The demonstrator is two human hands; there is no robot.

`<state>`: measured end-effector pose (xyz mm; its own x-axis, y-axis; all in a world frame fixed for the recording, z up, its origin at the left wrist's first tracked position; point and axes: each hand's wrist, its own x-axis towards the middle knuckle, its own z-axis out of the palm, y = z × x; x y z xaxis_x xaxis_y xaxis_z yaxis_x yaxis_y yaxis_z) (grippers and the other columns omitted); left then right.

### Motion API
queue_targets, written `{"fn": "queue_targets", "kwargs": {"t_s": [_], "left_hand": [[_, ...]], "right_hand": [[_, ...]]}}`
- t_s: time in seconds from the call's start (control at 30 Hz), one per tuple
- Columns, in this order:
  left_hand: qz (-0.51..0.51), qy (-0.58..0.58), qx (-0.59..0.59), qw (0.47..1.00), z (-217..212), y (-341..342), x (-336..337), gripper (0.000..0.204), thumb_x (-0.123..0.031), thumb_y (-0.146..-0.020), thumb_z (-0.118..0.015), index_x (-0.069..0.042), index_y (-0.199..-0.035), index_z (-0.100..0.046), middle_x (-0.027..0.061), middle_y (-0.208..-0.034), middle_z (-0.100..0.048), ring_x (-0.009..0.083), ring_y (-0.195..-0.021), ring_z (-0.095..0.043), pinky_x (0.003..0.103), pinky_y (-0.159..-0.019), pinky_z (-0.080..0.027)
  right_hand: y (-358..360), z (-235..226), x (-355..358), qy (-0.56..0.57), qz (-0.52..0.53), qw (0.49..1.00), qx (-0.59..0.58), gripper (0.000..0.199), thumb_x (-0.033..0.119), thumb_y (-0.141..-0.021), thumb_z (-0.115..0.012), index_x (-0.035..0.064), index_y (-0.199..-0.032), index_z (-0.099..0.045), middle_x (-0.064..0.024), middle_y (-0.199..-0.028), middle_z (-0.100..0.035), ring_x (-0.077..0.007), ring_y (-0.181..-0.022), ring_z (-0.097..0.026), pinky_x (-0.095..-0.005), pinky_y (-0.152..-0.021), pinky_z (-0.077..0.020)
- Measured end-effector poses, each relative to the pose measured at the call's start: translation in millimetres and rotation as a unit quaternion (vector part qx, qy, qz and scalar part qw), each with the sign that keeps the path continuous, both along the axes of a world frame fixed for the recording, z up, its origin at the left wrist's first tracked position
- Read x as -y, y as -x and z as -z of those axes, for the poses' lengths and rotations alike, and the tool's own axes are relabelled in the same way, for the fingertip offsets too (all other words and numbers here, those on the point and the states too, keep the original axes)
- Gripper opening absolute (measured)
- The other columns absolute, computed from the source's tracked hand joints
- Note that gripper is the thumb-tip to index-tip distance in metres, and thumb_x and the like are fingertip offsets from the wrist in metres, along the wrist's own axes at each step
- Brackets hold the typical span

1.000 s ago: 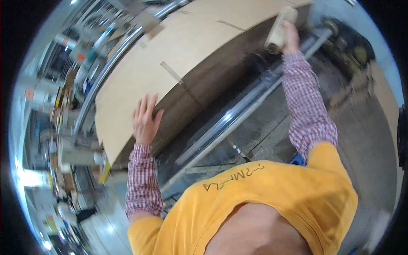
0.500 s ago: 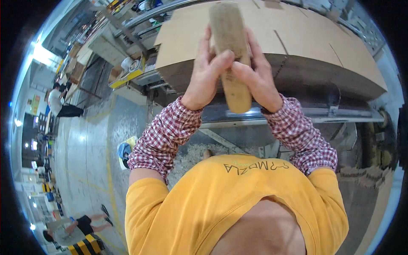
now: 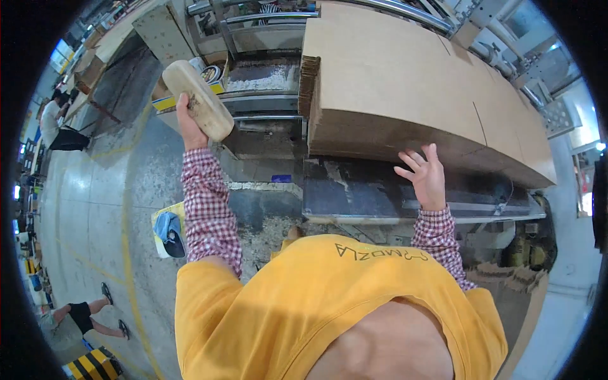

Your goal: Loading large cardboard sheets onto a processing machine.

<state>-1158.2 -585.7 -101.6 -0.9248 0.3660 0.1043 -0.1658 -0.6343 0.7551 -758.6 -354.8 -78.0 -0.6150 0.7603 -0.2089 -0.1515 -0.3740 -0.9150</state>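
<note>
My left hand (image 3: 191, 125) grips a worn, beige wooden block (image 3: 199, 101) with rounded ends, held tilted out to the left. My thumb lies along its near side; the other fingers are hidden beneath it. Over at the right, my right hand (image 3: 427, 178) is empty with its fingers spread. It hovers in front of the near side of a thick stack of brown cardboard sheets (image 3: 392, 69). Whether its fingertips touch the stack I cannot tell. The stack rests on a dark metal bed (image 3: 380, 190).
Behind the block stands a carton with a roll of tape (image 3: 212, 74). Metal rails (image 3: 266, 116) run left of the stack. A blue cloth and dark cap (image 3: 168, 234) lie low at the left. One person (image 3: 57, 123) is far left; another's legs (image 3: 95, 310) show lower left.
Both hands were on the wooden block in front of me. My left hand has carried it left, while my right hand has let go and moved right. My view has shifted.
</note>
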Motion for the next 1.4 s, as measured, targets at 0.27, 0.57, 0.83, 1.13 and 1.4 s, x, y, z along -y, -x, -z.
{"fn": "queue_targets", "kwargs": {"t_s": [0.27,0.57,0.83,1.13,1.4], "left_hand": [[0.196,0.048,-0.217,0.955,58,9,-187,0.069,-0.012,-0.075,-0.059,-0.006,-0.134,-0.026,0.0087,-0.12,-0.047,0.0176,-0.098,-0.051,0.027,-0.086,-0.04],[0.171,0.05,-0.253,0.951,41,-10,-178,0.069,-0.019,-0.074,-0.059,-0.005,-0.134,-0.027,0.0113,-0.12,-0.046,0.0195,-0.101,-0.051,0.031,-0.084,-0.042],[0.2,0.053,-0.284,0.936,39,1,-179,0.081,-0.015,-0.07,-0.064,-0.008,-0.137,-0.019,0.0135,-0.133,-0.034,0.0242,-0.119,-0.038,0.032,-0.097,-0.03],[0.007,0.455,-0.417,0.787,116,113,-177,0.079,-0.038,-0.06,-0.067,-0.017,-0.129,-0.033,0.0249,-0.111,-0.051,0.0374,-0.095,-0.054,0.042,-0.082,-0.043],[-0.101,0.783,-0.433,0.435,169,183,-183,0.068,-0.047,-0.071,-0.059,-0.032,-0.13,-0.031,0.018,-0.131,-0.031,0.0354,-0.117,-0.033,0.052,-0.089,-0.031]], "right_hand": [[41,-16,2,0.024,0.114,0.993,0.004,0.056,0.046,-0.088,-0.039,0.003,-0.122,-0.032,-0.0203,-0.117,-0.04,-0.0327,-0.108,-0.043,-0.0469,-0.086,-0.0404],[43,-31,5,-0.005,0.126,0.991,0.042,0.04,0.034,-0.09,-0.043,-0.0016,-0.108,-0.046,-0.0139,-0.097,-0.054,-0.0247,-0.087,-0.055,-0.0402,-0.074,-0.0463],[43,-31,5,-0.039,0.125,0.989,0.072,0.039,0.032,-0.091,-0.043,-0.0037,-0.106,-0.047,-0.0146,-0.098,-0.055,-0.0248,-0.088,-0.056,-0.0421,-0.076,-0.047],[36,-33,4,-0.035,0.172,0.982,0.075,0.037,0.031,-0.089,-0.046,-0.0019,-0.105,-0.051,-0.0128,-0.097,-0.057,-0.0221,-0.087,-0.057,-0.0382,-0.074,-0.0482],[45,-31,0,-0.02,0.169,0.983,0.073,0.038,0.032,-0.088,-0.046,-0.0014,-0.107,-0.049,-0.0118,-0.094,-0.057,-0.0225,-0.086,-0.058,-0.0365,-0.074,-0.0478]]}}
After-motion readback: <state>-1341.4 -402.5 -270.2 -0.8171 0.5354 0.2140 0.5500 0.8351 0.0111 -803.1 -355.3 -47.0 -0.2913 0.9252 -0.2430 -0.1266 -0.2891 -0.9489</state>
